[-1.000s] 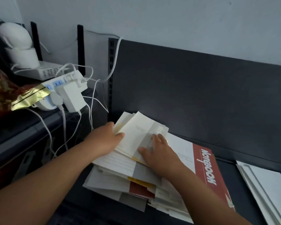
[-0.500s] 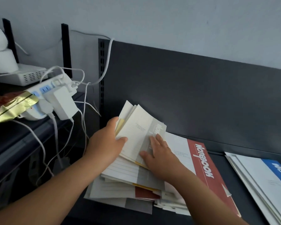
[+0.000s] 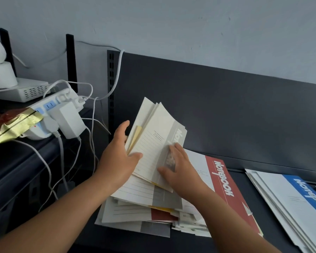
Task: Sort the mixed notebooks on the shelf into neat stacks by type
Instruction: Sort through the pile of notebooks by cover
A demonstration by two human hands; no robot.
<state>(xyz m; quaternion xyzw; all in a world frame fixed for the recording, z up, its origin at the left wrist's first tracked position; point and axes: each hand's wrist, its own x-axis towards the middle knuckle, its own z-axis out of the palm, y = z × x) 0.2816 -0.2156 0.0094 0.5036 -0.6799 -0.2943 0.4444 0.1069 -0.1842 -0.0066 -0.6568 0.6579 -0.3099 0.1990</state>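
A messy pile of thin notebooks lies on the dark shelf. My left hand grips a small bundle of cream-and-grey notebooks off the top, thumb on the front cover and fingers behind, so the bundle stands tilted up. My right hand rests with straight fingers on the grey band of the front cover. A red "Notebook" lies flat under my right wrist. To the right is a stack with a blue "Notebook" on top.
The dark back panel rises behind the notebooks. On the neighbouring shelf to the left sit a white power strip with an adapter, hanging white cables, a white router and a gold foil wrapper.
My left hand has raised the bundle from nearly flat to steeply tilted, its fingers now behind it. My right hand stays on the cover. The view has swung right, showing the blue stack.
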